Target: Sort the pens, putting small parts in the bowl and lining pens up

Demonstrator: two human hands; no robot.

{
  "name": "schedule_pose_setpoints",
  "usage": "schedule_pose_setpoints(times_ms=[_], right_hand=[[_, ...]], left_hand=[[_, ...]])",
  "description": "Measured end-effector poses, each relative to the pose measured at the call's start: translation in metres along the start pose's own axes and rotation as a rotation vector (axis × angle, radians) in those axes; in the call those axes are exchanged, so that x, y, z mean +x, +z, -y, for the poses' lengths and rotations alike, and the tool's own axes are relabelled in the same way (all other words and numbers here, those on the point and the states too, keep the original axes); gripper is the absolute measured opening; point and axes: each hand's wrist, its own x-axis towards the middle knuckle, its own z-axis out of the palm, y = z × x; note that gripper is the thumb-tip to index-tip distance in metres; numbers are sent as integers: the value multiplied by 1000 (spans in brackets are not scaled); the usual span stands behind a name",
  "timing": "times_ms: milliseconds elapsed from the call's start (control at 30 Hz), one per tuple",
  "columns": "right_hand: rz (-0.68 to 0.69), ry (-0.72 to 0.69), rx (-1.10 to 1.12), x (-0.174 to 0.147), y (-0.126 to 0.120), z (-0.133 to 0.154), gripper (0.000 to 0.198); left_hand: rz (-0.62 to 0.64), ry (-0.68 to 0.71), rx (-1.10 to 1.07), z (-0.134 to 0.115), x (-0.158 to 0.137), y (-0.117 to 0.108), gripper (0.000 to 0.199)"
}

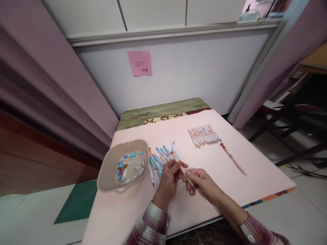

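Together, our left hand [169, 174] and right hand [201, 181], curled closed, pinch a pen [175, 157]; left of them we see loose pens [156, 159] and a tub [108, 166].

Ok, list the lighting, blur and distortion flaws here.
Head view: apparent wide-angle stretch slants the left curtain; head view: lighting looks soft, without strong glare on the pink tabletop; head view: fine detail on the held pen is too soft to read.
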Motion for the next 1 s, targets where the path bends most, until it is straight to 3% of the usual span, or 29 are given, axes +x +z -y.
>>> schedule_pose_setpoints(times_ms=[133,233,367,533,767,900,1000], right_hand=[[-251,-204,-346,0,-5,-2,38],[-365,-256,-437,0,-8,-7,34],[-312,-199,-282,-1,-11,-12,36],[-129,-102,-72,-7,-14,-7,38],[-24,-96,-42,-11,-19,-7,38],[-52,-94,-12,-7,-24,-19,36],[-152,-108,-12,-3,-32,-27,34]], left_hand=[[-105,2,35,3,0,8,23],[-151,-7,64,4,-2,14,25],[-156,-51,130,1,-7,18,27],[-45,-56,175,-2,-11,19,28],[-35,-60,224,1,-12,22,27],[-211,35,292,7,-17,29,27],[-374,175,438,-6,-26,31,30]])
